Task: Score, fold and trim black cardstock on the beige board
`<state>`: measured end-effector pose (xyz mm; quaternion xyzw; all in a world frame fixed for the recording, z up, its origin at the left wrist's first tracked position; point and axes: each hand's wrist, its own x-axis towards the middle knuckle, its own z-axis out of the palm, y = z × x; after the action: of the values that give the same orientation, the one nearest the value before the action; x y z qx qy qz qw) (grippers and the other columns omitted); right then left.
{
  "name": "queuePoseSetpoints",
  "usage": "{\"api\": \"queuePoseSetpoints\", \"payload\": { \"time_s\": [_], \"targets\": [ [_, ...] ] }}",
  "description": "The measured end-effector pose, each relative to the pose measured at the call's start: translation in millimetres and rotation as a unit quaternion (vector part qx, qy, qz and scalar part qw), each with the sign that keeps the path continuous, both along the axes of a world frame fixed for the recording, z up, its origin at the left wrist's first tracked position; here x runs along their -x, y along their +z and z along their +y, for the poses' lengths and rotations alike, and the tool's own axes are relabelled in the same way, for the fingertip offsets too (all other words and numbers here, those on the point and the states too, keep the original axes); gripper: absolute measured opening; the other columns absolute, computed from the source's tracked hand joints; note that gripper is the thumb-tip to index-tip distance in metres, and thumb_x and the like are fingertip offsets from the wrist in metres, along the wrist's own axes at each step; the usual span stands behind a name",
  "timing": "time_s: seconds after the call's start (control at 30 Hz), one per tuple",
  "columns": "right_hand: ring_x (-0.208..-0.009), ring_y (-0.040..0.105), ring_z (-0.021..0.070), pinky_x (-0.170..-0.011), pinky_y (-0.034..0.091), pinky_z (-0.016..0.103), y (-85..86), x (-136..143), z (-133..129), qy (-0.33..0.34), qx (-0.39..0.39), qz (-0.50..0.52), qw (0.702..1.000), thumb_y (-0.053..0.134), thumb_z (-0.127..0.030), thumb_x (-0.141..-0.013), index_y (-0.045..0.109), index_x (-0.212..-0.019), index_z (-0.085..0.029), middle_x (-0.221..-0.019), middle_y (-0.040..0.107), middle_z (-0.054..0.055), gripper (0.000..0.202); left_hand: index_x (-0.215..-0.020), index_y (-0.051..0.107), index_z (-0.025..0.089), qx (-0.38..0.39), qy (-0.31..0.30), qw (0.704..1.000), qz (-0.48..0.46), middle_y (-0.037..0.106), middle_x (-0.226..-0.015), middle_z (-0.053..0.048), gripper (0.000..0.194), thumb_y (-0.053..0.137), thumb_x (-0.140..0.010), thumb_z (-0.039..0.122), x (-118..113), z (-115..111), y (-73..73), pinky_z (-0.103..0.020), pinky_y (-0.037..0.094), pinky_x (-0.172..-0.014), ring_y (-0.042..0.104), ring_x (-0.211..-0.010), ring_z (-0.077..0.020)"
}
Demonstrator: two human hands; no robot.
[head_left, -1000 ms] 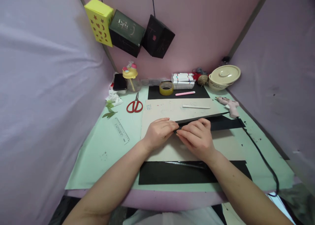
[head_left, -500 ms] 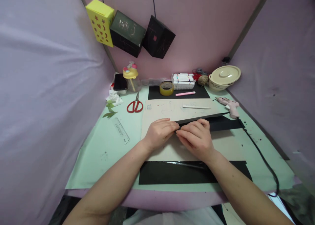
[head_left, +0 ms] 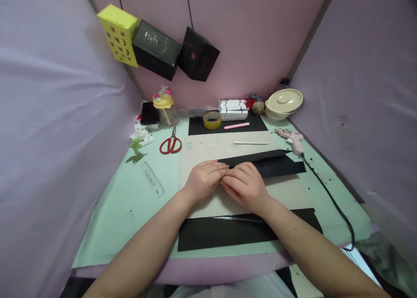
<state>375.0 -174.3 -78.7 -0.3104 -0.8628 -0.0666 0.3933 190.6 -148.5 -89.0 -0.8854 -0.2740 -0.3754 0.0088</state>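
Observation:
Folded black paper lies across a pale board, its long folded flap raised a little and reaching right. My left hand is closed on the paper's left end, fingers together. Right beside it, my right hand pinches the near edge of the same paper, fingertips close to the left hand's. The part of the paper under the fingers is hidden. Behind the hands a white pen rests on the board. Another black sheet sticks out from under the board at the front.
Red scissors, a clear ruler and leaves lie on the left. A pink glue gun with a black cord is on the right. Tape, markers and a lidded bowl stand at the back.
The whole view has shifted, so the table items appear further left. The raised flap now sits lower and shows more of its face, and both hands keep hold of the paper.

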Motion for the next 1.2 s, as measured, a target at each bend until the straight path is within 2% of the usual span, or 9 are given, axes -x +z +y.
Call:
{"api": "queuePoseSetpoints", "payload": {
  "time_s": [0.2, 0.37, 0.5, 0.67, 0.77, 0.83, 0.93, 1.07, 1.2],
  "targets": [
    [-0.091, 0.059, 0.0189, -0.078, 0.045, 0.036, 5.5, -4, -2, 0.024, 0.048, -0.039, 0.998, 0.055, -0.029, -0.093, 0.066, -0.101, -0.019, -0.102, 0.071, 0.007, 0.017, -0.106, 0.068, 0.019, -0.001, -0.004, 0.998, 0.055, 0.073, -0.109, -0.008, 0.021, 0.050, -0.095, 0.022, 13, 7, -2.0, -0.038, 0.056, -0.091, 0.069, -0.101, -0.0189],
    [-0.116, 0.057, 0.0234, -0.097, 0.047, 0.044, 8.8, -67, 13, -0.047, 0.119, -0.053, 0.990, 0.046, -0.029, -0.097, 0.051, -0.134, -0.020, -0.127, 0.063, 0.012, 0.038, -0.108, 0.067, 0.020, 0.029, -0.024, 0.988, 0.152, 0.071, -0.116, -0.006, 0.029, 0.042, -0.095, 0.013, 54, 13, -1.4, -0.038, 0.055, -0.094, 0.067, -0.106, -0.0176],
    [-0.135, 0.043, 0.0246, -0.112, 0.035, 0.050, -9.3, -117, 39, -0.101, 0.195, -0.137, 0.966, 0.040, -0.029, -0.099, 0.041, -0.145, -0.021, -0.146, 0.047, 0.010, 0.046, -0.111, 0.066, 0.020, 0.073, -0.025, 0.978, 0.196, 0.067, -0.124, -0.007, 0.035, 0.041, -0.089, 0.007, 86, 12, -4.6, -0.040, 0.051, -0.101, 0.063, -0.115, -0.0177],
    [-0.138, 0.040, 0.0244, -0.113, 0.034, 0.053, -33.8, -127, 50, -0.081, 0.258, -0.189, 0.944, 0.036, -0.036, -0.099, 0.042, -0.145, -0.024, -0.149, 0.044, 0.008, 0.047, -0.116, 0.064, 0.019, 0.094, 0.029, 0.973, 0.209, 0.062, -0.132, -0.008, 0.044, 0.042, -0.082, 0.003, 100, 3, -5.1, -0.046, 0.046, -0.105, 0.058, -0.123, -0.0212],
    [-0.138, 0.040, 0.0239, -0.114, 0.033, 0.054, -36.8, -122, 48, -0.082, 0.260, -0.175, 0.946, 0.034, -0.037, -0.100, 0.043, -0.144, -0.025, -0.148, 0.045, 0.008, 0.047, -0.117, 0.063, 0.018, 0.055, 0.092, 0.979, 0.174, 0.062, -0.130, -0.010, 0.041, 0.041, -0.086, 0.004, 72, -15, 5.7, -0.053, 0.042, -0.107, 0.056, -0.124, -0.0239],
    [-0.138, 0.040, 0.0239, -0.114, 0.032, 0.054, -35.7, -120, 46, -0.083, 0.263, -0.169, 0.946, 0.035, -0.037, -0.100, 0.043, -0.143, -0.024, -0.148, 0.046, 0.008, 0.046, -0.120, 0.061, 0.017, 0.034, 0.121, 0.983, 0.131, 0.060, -0.133, -0.012, 0.037, 0.042, -0.090, 0.009, 30, -32, 14.4, -0.053, 0.040, -0.109, 0.052, -0.129, -0.0258],
    [-0.138, 0.041, 0.0246, -0.114, 0.031, 0.055, -30.7, -119, 42, -0.081, 0.264, -0.158, 0.948, 0.036, -0.036, -0.100, 0.045, -0.142, -0.023, -0.147, 0.047, 0.010, 0.046, -0.135, 0.051, 0.016, 0.073, 0.080, 0.981, 0.161, 0.045, -0.148, -0.012, 0.042, 0.048, -0.095, 0.029, -45, -46, 16.1, -0.051, 0.031, -0.116, 0.036, -0.140, -0.0267],
    [-0.139, 0.040, 0.0224, -0.115, 0.032, 0.052, -21.7, -120, 30, -0.085, 0.274, -0.134, 0.948, 0.032, -0.032, -0.100, 0.043, -0.143, -0.022, -0.147, 0.046, 0.010, 0.045, -0.144, 0.041, 0.008, 0.166, 0.141, 0.951, 0.218, 0.031, -0.154, -0.017, 0.067, 0.052, -0.092, 0.049, -104, -38, -11.6, -0.053, 0.024, -0.118, 0.026, -0.145, -0.0309],
    [-0.141, 0.036, 0.0229, -0.115, 0.032, 0.050, -26.5, -114, 11, -0.124, 0.254, -0.154, 0.947, 0.032, -0.030, -0.100, 0.040, -0.145, -0.019, -0.150, 0.042, 0.010, 0.047, -0.145, 0.038, 0.006, 0.204, 0.154, 0.939, 0.230, 0.028, -0.155, -0.018, 0.071, 0.045, -0.093, 0.054, -105, -28, -35.7, -0.051, 0.023, -0.118, 0.022, -0.146, -0.0302]
  ]
}}
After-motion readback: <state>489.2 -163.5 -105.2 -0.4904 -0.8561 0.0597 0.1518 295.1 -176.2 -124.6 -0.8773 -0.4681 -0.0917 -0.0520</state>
